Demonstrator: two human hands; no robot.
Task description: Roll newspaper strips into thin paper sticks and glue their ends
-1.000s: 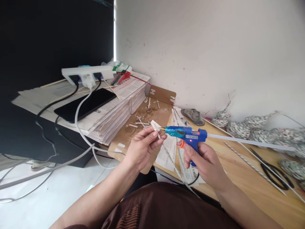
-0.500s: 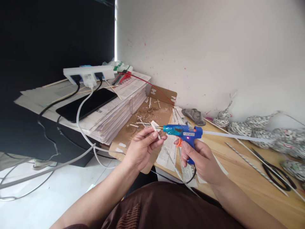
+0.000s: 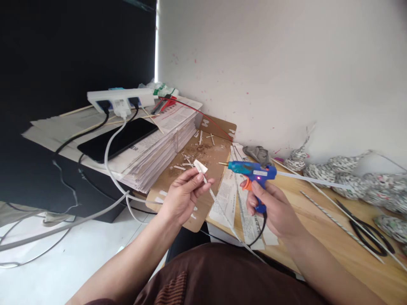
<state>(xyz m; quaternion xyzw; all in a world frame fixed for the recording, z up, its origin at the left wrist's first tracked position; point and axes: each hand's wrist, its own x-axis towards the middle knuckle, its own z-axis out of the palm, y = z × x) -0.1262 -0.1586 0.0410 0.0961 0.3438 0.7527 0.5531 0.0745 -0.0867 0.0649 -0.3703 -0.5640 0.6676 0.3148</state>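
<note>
While the left hand point(image 3: 184, 197) pinches the probably light, bendable paper strip point(image 3: 201, 167) by its end, the right hand point(image 3: 274, 207) wraps the glue gun's point(image 3: 252, 169) safer handle near the table's point(image 3: 318, 224) front edge.

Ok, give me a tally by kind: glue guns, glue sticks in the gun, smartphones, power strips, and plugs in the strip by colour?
Glue gun: 1
Glue stick: 1
Smartphone: 1
Power strip: 1
Black plugs: 2
White plug: 1
Total: 7

The head view looks forward and down, over a table point(image 3: 324, 243).
</note>
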